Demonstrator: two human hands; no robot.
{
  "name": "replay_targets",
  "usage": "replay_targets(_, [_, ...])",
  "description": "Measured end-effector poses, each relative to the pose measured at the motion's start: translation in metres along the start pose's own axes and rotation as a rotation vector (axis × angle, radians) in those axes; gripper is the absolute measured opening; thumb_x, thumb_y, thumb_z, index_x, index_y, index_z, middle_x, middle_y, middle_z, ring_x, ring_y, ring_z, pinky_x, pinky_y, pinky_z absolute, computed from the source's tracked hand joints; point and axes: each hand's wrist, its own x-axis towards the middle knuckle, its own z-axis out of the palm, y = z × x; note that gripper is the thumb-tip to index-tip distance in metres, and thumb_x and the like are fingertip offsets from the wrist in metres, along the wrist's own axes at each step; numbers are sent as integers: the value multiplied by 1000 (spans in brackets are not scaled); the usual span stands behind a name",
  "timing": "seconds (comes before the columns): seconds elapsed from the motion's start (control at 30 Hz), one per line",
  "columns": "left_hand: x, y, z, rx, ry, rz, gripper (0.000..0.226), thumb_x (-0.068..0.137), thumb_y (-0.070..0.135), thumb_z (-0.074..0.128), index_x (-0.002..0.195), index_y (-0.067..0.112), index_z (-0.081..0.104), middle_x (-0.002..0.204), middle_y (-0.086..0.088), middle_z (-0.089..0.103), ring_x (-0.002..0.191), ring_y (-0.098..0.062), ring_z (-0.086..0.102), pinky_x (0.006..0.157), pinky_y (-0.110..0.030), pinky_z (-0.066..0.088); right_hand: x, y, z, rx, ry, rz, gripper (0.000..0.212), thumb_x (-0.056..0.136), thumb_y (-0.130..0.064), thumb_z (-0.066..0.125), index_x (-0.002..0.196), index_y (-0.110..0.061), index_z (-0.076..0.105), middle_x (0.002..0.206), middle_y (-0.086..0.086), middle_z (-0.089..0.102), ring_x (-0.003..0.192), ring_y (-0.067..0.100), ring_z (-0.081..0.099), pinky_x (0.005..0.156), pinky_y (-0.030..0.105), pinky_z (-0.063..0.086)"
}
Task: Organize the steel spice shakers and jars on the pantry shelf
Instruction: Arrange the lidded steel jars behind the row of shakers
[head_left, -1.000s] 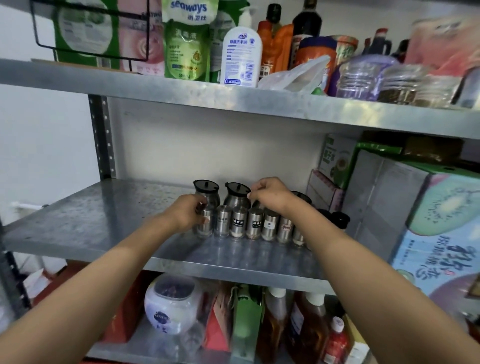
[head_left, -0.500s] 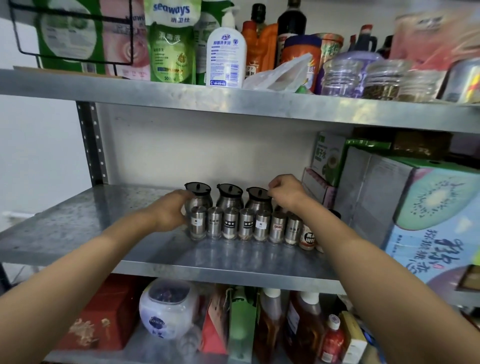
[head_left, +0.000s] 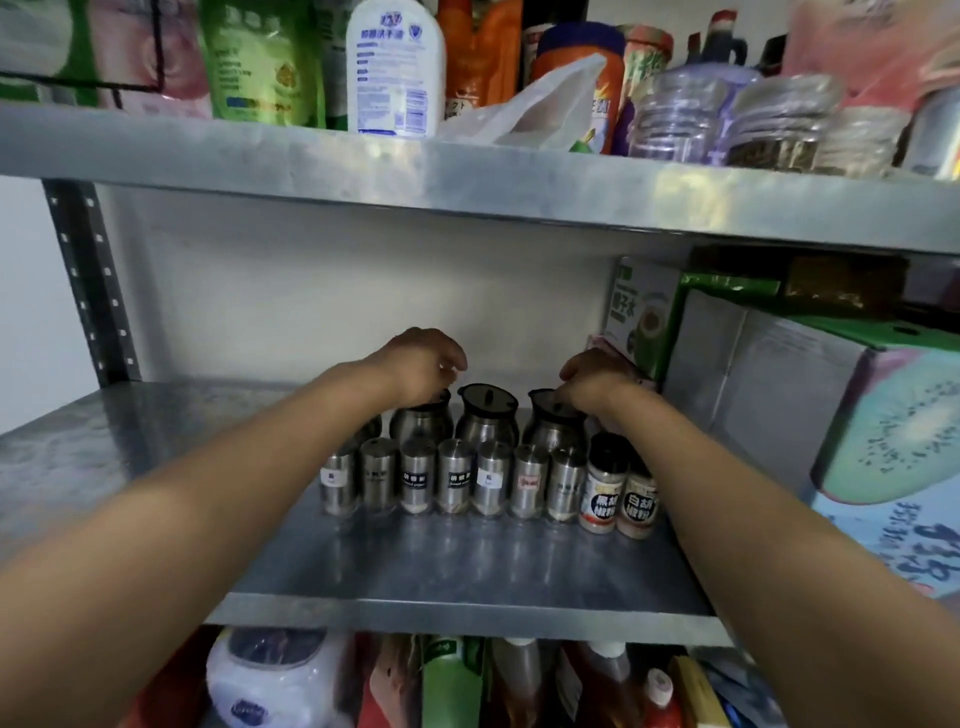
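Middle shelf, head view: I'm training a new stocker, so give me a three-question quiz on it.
1. True or false: the steel shakers stand in a row in front of the steel jars.
2. Which hand touches the rightmost jar: A) left hand, B) right hand?
3. What stands at the right end of the front row?

Key: 1 true; 2 B; 3 two labelled pepper bottles.

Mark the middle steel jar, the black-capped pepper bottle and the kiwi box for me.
middle steel jar (head_left: 487, 423): head view, on its steel body.
black-capped pepper bottle (head_left: 602, 496): head view, on its label.
kiwi box (head_left: 893, 431): head view, on the printed kiwi.
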Motion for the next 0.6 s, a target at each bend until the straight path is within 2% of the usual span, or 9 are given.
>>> replay_targets(0.1, [23,12,20,46,-124,20,30,91,21,59,120,14,64,133,-5,56,118,-24,54,96,-26,41,9,8,4,-32,-126,-3,56,89,-37,69,130,0,59,142,15,50,132,31,46,104,28,44])
replay_targets(0.17, [35,14,33,111,-206,24,28,89,17,60,116,13,67,126,-8,61,113,-27,57,95,-29,47,15,11,8,-66,-182,-18,48,87,-32,71,123,-1,65,131,16,60,120,31,57,91,29,49])
replay_targets(0.2, [40,13,39,140,-230,26,26,87,14,60,111,13,70,121,-10,64,109,-28,60,93,-32,50,19,14,9,-79,-200,-22,44,85,-30,73,118,-2,68,125,16,64,113,31,61,87,33,52])
replay_targets(0.27, [48,10,49,174,-235,37,24,84,11,61,106,13,71,115,-11,67,103,-28,63,90,-36,52,25,18,10,-35,-218,-9,39,81,-27,78,110,-2,71,114,15,68,103,31,66,83,40,58])
replay_targets(0.33, [56,8,55,188,-229,55,26,85,11,64,110,12,70,118,-10,65,103,-28,63,91,-35,52,30,20,10,-9,-238,-8,38,79,-27,80,108,-3,72,109,14,70,99,30,67,83,44,60])
replay_targets(0.5, [77,2,64,195,-249,97,22,82,4,65,102,9,73,112,-10,69,99,-26,65,91,-37,53,42,21,13,34,-226,-22,39,79,-23,81,108,-1,71,109,15,69,100,29,67,79,40,59])
replay_targets(0.6, [85,-2,67,195,-233,109,21,82,4,65,100,9,74,109,-9,70,99,-25,65,90,-33,52,47,21,16,22,-218,-51,38,80,-22,79,108,2,71,108,17,70,100,32,68,77,40,59])
